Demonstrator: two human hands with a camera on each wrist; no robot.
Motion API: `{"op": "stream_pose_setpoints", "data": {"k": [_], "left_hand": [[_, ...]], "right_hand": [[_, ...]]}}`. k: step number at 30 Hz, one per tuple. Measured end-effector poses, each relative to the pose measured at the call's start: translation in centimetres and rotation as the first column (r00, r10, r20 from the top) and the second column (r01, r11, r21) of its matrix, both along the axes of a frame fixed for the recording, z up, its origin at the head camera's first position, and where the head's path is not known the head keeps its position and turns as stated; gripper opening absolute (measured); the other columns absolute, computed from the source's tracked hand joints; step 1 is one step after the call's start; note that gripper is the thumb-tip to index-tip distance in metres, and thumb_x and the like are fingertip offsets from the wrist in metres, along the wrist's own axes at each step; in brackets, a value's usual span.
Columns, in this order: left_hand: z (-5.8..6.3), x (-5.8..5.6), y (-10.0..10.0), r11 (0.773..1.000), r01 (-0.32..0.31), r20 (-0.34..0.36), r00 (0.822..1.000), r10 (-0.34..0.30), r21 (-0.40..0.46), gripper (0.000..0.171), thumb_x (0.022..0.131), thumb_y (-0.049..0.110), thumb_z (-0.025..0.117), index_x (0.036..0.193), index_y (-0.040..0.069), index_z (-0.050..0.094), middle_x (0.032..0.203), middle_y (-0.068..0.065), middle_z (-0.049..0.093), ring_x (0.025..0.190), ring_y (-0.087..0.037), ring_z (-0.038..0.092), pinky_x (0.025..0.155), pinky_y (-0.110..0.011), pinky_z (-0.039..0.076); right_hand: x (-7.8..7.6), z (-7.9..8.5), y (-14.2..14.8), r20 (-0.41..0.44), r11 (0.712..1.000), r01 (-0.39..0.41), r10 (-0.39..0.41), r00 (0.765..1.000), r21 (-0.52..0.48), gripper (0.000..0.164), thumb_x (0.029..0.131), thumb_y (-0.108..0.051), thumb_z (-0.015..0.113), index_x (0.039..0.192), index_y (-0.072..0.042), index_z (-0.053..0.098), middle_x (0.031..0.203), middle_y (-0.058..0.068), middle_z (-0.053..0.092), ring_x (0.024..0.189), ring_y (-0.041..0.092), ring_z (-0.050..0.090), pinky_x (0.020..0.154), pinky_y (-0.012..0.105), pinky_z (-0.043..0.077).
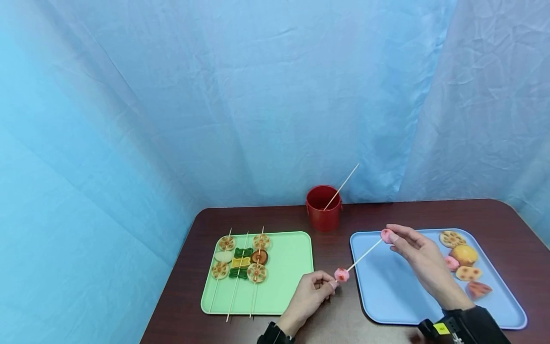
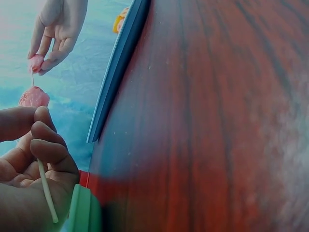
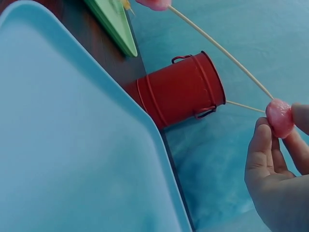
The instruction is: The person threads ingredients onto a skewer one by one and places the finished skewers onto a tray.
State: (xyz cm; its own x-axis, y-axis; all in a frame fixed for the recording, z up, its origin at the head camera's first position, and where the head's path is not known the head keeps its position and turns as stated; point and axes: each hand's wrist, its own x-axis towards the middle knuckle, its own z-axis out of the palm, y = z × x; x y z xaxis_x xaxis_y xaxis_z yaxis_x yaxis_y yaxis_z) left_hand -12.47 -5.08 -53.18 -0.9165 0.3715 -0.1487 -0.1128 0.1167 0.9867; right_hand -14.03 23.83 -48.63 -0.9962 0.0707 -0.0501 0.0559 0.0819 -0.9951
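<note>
My left hand (image 1: 308,295) grips a thin wooden skewer (image 1: 364,256) just below a pink ball (image 1: 342,275) threaded on it. The skewer's lower end sticks out across the palm in the left wrist view. At the skewer's far tip, my right hand (image 1: 425,267) pinches a second pink ball (image 3: 279,118) between thumb and fingers. Bare stick shows between the two balls. The right hand is over the blue tray (image 1: 395,306); the left is beside the right edge of the green tray (image 1: 292,267).
Several food pieces, including a yellow lump (image 1: 464,255) and a pink ball (image 1: 451,263), lie on the blue tray's right side. Three loaded skewers (image 1: 241,262) rest on the green tray. Behind, a red bucket (image 1: 324,217) holds a bare stick (image 1: 343,184).
</note>
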Motion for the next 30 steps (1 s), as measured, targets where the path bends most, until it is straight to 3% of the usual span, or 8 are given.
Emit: {"op": "stream_pose_setpoints", "data": {"k": [4,11,13,19,24,30], "left_hand": [[0.0,0.0,0.0,1.0,-0.004,-0.009,1.0,0.004,-0.013,0.016,0.096,0.009,0.068,0.095,-0.007,0.071,0.07,0.004,0.063,0.061,-0.008,0.052,0.054,-0.018,0.041],[0.2,0.1,0.3,1.0,-0.017,-0.018,1.0,0.017,0.0,0.019,0.096,0.011,0.069,0.094,-0.007,0.071,0.07,0.001,0.063,0.059,-0.009,0.052,0.052,-0.019,0.042],[0.3,0.2,0.5,1.0,-0.021,-0.014,1.0,0.021,0.007,0.02,0.096,0.012,0.07,0.094,-0.008,0.071,0.069,0.002,0.062,0.059,-0.009,0.051,0.052,-0.019,0.042],[0.4,0.3,1.1,0.998,-0.063,-0.003,0.998,0.063,0.013,0.018,0.095,0.01,0.07,0.093,-0.008,0.071,0.068,0.005,0.06,0.058,-0.009,0.051,0.051,-0.018,0.041],[0.6,0.4,1.7,0.995,-0.094,-0.003,0.996,0.094,0.023,0.016,0.094,0.01,0.071,0.09,-0.005,0.071,0.067,0.006,0.06,0.057,-0.008,0.05,0.05,-0.019,0.04],[0.9,0.3,2.1,0.993,-0.119,-0.003,0.993,0.119,0.025,0.017,0.094,0.011,0.07,0.091,-0.006,0.072,0.067,0.004,0.06,0.057,-0.01,0.048,0.049,-0.019,0.038]], "right_hand": [[-0.1,0.4,0.1,0.011,0.992,-0.006,0.005,1.0,0.124,0.059,0.103,-0.044,0.062,0.147,-0.006,0.053,0.121,-0.013,0.07,0.107,0.002,0.064,0.085,0.018,0.054],[-0.2,0.9,0.0,0.086,0.989,-0.039,0.027,0.996,0.143,0.067,0.101,-0.052,0.062,0.149,-0.007,0.05,0.122,-0.01,0.071,0.111,0.011,0.064,0.087,0.02,0.053],[-0.2,0.9,0.0,0.092,0.992,-0.033,0.022,0.995,0.121,0.065,0.101,-0.051,0.062,0.148,-0.006,0.052,0.12,-0.013,0.071,0.11,0.01,0.064,0.087,0.02,0.053],[-0.3,0.4,-0.6,0.067,0.993,-0.004,0.012,0.998,-0.115,0.052,0.101,-0.034,0.068,0.139,-0.002,0.055,0.113,-0.011,0.073,0.103,0.003,0.069,0.087,0.023,0.056],[-0.2,0.2,-1.8,0.083,0.996,-0.034,0.04,0.996,-0.078,0.062,0.101,-0.036,0.068,0.143,0.007,0.048,0.114,-0.01,0.073,0.104,0.003,0.069,0.09,0.026,0.056],[-0.1,0.2,-3.0,0.102,0.997,-0.036,0.043,0.994,-0.068,0.063,0.101,-0.037,0.068,0.143,0.006,0.049,0.116,-0.006,0.073,0.105,0.004,0.069,0.092,0.028,0.056]]}}
